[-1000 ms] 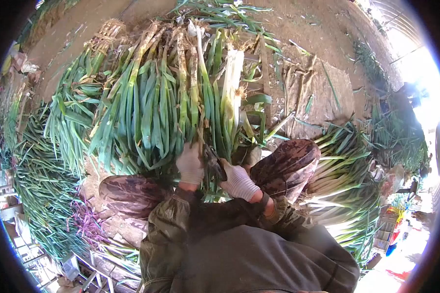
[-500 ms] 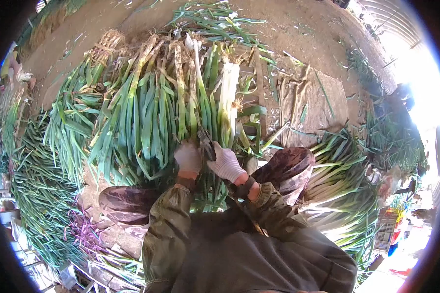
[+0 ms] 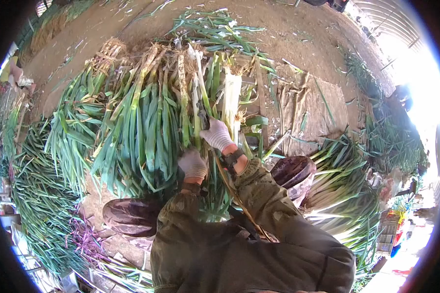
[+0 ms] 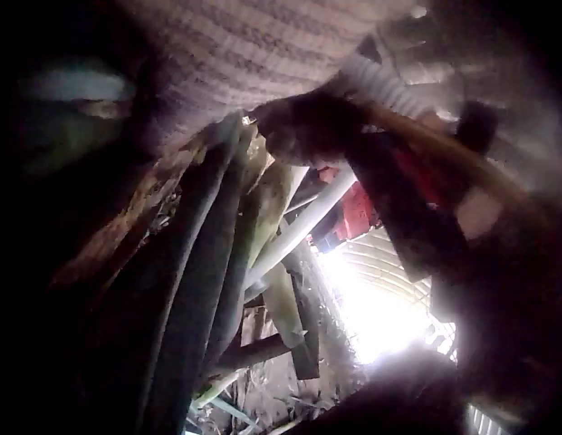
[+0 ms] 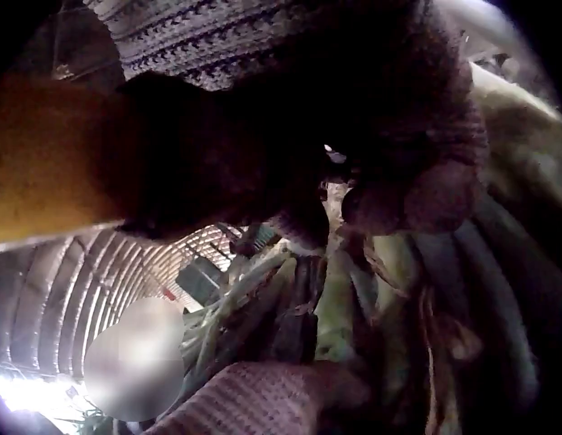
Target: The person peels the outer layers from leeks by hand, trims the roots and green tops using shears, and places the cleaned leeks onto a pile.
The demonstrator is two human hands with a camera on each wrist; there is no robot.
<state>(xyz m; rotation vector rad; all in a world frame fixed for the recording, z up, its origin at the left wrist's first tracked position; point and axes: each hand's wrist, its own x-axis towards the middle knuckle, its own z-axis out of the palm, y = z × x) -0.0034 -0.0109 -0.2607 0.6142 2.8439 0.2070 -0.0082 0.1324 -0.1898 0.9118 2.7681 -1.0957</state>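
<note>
My left hand (image 3: 193, 163), in a pale knit glove, grips a green onion (image 3: 195, 93) by its leafy part. Its whitish root end points away from me. In my gloved right hand (image 3: 217, 134) is a dark blow gun (image 3: 202, 113), its tip close along the stalk. A yellow-brown hose (image 3: 232, 193) runs from it back towards my lap; the right wrist view shows this hose (image 5: 45, 154) large and near. Beside my hands lies a row of green onions (image 3: 137, 122), roots away from me. A thick, white, stripped bundle (image 3: 231, 93) lies just right of the held stalk.
Cleaned green onions (image 3: 335, 180) are piled to my right, past my right knee (image 3: 293, 173). Loose green leaves (image 3: 49, 195) heap up at left. A brown cloth (image 3: 313, 105) lies beyond the right knee, and scattered leaves (image 3: 215, 29) cover the far ground.
My right hand has moved forward along the stalk with the blow gun, away from my body. My left hand has shifted slightly to the right, still gripping the leaves. More of the hose shows.
</note>
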